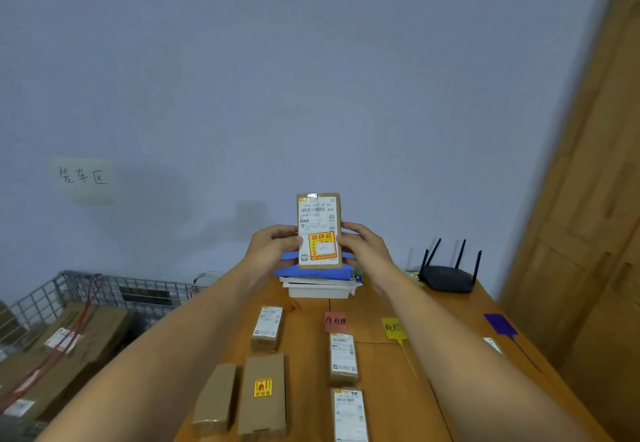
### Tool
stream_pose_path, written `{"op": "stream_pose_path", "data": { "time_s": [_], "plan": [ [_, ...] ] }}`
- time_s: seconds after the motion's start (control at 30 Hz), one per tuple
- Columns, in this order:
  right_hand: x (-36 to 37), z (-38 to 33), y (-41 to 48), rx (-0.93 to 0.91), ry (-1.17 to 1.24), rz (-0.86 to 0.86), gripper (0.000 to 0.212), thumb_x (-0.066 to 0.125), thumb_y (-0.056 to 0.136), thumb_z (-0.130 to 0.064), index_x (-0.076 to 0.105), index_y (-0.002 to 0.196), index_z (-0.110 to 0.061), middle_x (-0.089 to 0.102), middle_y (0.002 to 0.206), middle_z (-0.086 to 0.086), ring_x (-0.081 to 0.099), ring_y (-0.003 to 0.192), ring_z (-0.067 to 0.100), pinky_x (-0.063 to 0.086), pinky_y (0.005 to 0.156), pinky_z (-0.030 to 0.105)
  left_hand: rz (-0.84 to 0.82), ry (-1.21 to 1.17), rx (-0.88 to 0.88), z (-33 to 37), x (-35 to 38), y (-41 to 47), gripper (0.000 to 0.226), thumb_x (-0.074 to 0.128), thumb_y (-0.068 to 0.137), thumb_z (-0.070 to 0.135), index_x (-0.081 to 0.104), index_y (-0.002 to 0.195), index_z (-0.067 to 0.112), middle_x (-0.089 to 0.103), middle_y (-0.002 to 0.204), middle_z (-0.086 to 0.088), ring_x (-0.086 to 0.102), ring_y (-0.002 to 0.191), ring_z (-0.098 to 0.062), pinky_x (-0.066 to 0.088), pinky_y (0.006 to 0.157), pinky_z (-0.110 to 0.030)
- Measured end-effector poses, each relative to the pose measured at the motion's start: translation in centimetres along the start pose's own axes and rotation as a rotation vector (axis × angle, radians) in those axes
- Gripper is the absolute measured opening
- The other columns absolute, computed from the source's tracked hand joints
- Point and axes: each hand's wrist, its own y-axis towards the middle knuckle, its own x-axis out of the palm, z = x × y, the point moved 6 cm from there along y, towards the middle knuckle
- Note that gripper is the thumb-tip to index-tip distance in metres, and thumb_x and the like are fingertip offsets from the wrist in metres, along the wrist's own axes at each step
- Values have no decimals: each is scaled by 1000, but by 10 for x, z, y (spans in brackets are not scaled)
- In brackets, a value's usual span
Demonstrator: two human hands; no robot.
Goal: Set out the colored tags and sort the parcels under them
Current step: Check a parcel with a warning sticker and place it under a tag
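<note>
Parcel (pixel 319 230) held upright above the counter (pixel 388 372), label facing the camera, fragile sticker visible. Left hand (pixel 273 246) and right hand (pixel 360 246) each closed on a side edge. Pink tag (pixel 335 321), yellow tag (pixel 393 328), purple tag (pixel 500 324) laid out below. Risk — edge-only pinch slips, fragile box drops; or a misread label puts it under the wrong tag.

I see a matt brown cardboard parcel (pixel 319 230) with a glossy paper label, a smooth wooden table (pixel 388 372), a metal wire basket (pixel 104 289), and a matt black plastic router (pixel 448 277).
</note>
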Motion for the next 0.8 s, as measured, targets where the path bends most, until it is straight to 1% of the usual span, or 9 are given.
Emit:
{"op": "stream_pose_path", "data": {
  "time_s": [0.13, 0.17, 0.27, 0.33, 0.47, 0.6, 0.67, 0.73, 0.8],
  "plan": [
    [-47, 2, -17, 35, -12, -10, 37, 66, 94, -15, 60, 131, -19, 72, 120, -1, 72, 103, 15, 62, 82, 33, -5, 35, -25, 1, 45, -17, 26, 70, 95, 9, 69, 120, 14, 77, 113, -1, 76, 102, -21, 65, 79, -40],
    [-61, 0, -21, 40, -11, -2, 37, 66, 95, -14, 60, 131, -19, 72, 121, 0, 72, 104, 15, 62, 81, 32, -14, 39, -25, 4, 59, -20, 25, 71, 95, 9, 70, 119, 15, 78, 111, 0, 76, 101, -20, 65, 75, -36],
    [-108, -9, -30, 37, 0, 30, 31, 66, 96, -15, 60, 126, -20, 71, 117, -2, 71, 98, 8, 58, 65, 20, -52, 46, -22, 15, 109, -26, 23, 70, 95, 9, 70, 116, 16, 79, 107, 2, 78, 92, -14, 63, 68, -29],
    [-143, -10, -32, 43, 1, 52, 28, 65, 96, -14, 60, 124, -18, 70, 113, -4, 70, 92, 4, 56, 61, 16, -73, 45, -27, 17, 144, -24, 26, 70, 95, 9, 69, 120, 15, 78, 110, -1, 78, 94, -16, 64, 70, -30],
    [-215, -5, -24, 68, -18, 70, 25, 65, 96, -16, 61, 121, -18, 71, 114, -3, 71, 92, 4, 58, 68, 22, -96, 10, -47, 9, 217, -17, 28, 70, 95, 8, 69, 122, 12, 78, 113, -3, 76, 101, -20, 63, 70, -30],
    [-280, 3, -13, 100, -8, 63, 24, 63, 97, -14, 61, 121, -17, 72, 108, -5, 71, 85, 0, 56, 62, 18, -75, -17, -78, 1, 285, -10, 29, 69, 95, 7, 68, 124, 11, 78, 112, -4, 77, 93, -15, 63, 69, -29],
    [-306, 5, -6, 102, -6, 56, 23, 63, 98, -15, 61, 121, -19, 72, 109, -6, 72, 90, 2, 57, 63, 19, -67, -33, -85, -4, 312, -5, 31, 69, 95, 6, 67, 126, 9, 77, 115, -5, 77, 94, -17, 64, 72, -30],
    [-327, 10, 0, 113, -20, 49, 24, 62, 98, -17, 61, 122, -21, 73, 115, -4, 72, 98, 8, 58, 69, 22, -55, -65, -101, -10, 334, -3, 32, 68, 95, 4, 67, 127, 8, 76, 117, -7, 76, 97, -19, 65, 76, -34],
    [-342, 16, 4, 124, -39, 49, 28, 62, 98, -19, 62, 126, -21, 73, 119, -3, 72, 101, 9, 58, 72, 24, -49, -50, -110, -14, 349, -2, 33, 68, 95, 4, 66, 127, 8, 76, 118, -7, 76, 101, -21, 65, 82, -38]
  ]
}}
